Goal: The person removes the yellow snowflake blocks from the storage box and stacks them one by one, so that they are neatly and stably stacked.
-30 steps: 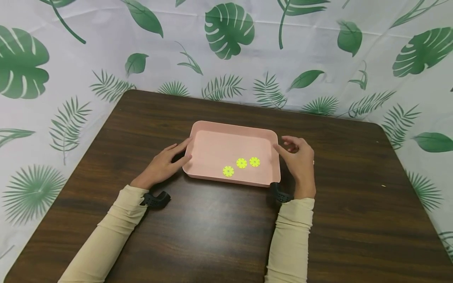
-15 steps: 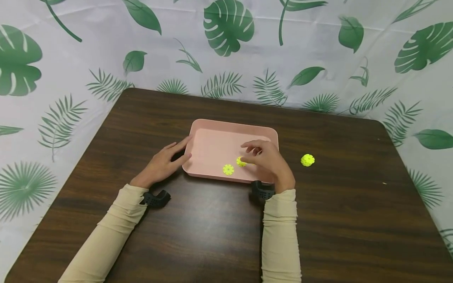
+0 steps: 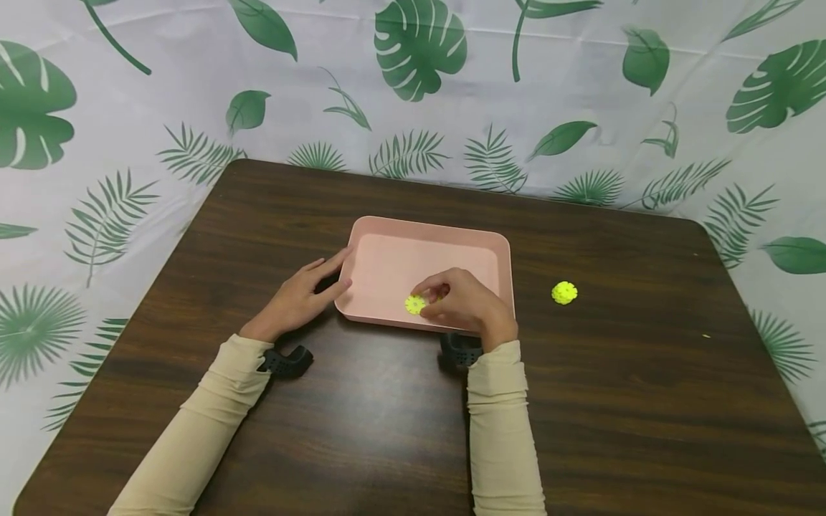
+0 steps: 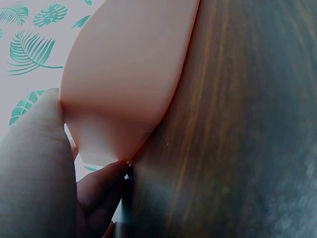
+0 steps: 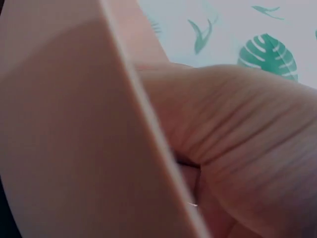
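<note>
A pink rectangular tray [image 3: 393,269] lies on the brown table. My left hand [image 3: 293,301] rests at its left end, thumb and fingers spread and touching the rim; the left wrist view also shows this hand [image 4: 37,163] against the tray's edge. Inside the tray, near its front wall, my right hand [image 3: 466,301] has thumb and forefinger curled at the edge of a yellow notched building disc [image 3: 415,304]. Another bit of yellow shows between the curled fingers, mostly hidden. In the right wrist view the tray wall [image 5: 74,124] hides the fingertips of this hand [image 5: 233,134].
A small pile of yellow notched discs [image 3: 564,292] lies on the table [image 3: 645,373] to the right of the tray. Behind the table hangs a white cloth [image 3: 303,86] printed with green leaves. A dark strap [image 3: 288,362] is on the left wrist.
My right hand has moved left from the tray's right wall, over the discs, to the leftmost one. The pile on the right has come into view. My left hand stays at the rim.
</note>
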### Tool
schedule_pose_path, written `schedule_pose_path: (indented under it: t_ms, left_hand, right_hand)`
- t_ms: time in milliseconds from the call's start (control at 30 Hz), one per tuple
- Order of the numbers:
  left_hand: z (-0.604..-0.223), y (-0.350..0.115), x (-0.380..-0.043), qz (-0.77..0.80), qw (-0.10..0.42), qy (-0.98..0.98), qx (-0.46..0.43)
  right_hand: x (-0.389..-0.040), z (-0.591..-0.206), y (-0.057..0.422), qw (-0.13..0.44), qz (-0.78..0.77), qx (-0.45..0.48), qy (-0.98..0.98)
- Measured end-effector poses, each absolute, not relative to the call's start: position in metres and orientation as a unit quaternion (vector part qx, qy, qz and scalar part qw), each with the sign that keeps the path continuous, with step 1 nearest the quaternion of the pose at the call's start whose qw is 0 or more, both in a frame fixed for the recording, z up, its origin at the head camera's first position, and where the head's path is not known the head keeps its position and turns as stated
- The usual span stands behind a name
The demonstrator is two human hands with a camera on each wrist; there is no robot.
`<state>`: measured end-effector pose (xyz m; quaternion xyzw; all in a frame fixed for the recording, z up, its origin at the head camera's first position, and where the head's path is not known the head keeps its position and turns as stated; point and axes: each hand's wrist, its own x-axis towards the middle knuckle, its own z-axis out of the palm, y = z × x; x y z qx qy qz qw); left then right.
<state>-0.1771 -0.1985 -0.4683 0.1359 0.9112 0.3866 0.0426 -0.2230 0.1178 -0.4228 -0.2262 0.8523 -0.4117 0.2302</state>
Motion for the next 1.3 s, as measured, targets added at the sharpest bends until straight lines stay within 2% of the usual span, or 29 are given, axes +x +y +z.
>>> schedule_pose_path:
  t_ms: [400,900,1300]
  left_hand:
    - [-0.468,-0.198,-0.177,0.385,0.040,0.912,0.136]
    - [-0.467,-0.197,-0.177,0.386,0.042,0.912,0.131]
    - [-0.467,-0.198,-0.178,0.388,0.045,0.911,0.131]
  right_hand:
    - [-0.227,-0.427,0.108,0.180,-0.378,-0.247,0.874]
    - [-0.226,-0.426,0.096,0.173,-0.367,-0.253,0.879]
    - [-0.228,-0.427,0.087,0.132,-0.334,-0.248,0.900]
